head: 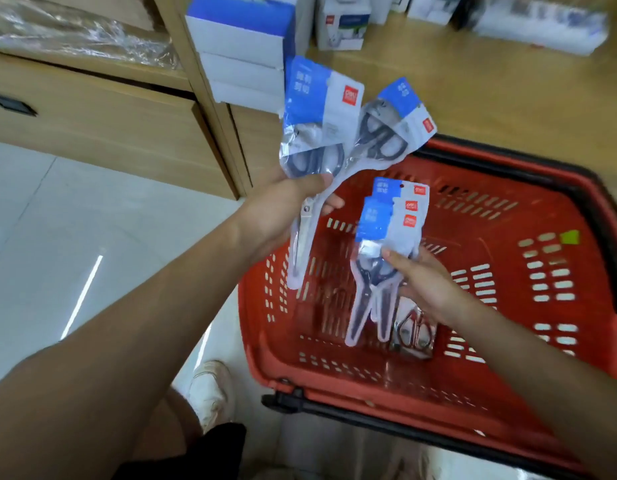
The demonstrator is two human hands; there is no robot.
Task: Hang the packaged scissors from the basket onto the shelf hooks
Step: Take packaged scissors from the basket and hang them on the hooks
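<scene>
The left forearm reaches in from closest to the camera, and the left hand (pixel 279 216) sits just above the near-left corner of the red basket (pixel 501 244). Its fingers are curled round two scissor packs (pixel 314 109), gripped near the blades so the blue header cards fan upward, likely to keep the hang holes free.

The right hand (pixel 428 282) is over the middle of the basket. Its thumb presses the front of a small stack of packs (pixel 390 220) with the fingers behind, headers up and aligned, probably for feeding them onto hooks one by one.

One last pack (pixel 414 332) lies on the basket floor, below that hand. No hooks are in view. A shoe (pixel 210 393) stands left of the basket, and stacked boxes (pixel 241 46) sit beyond its far-left corner.
</scene>
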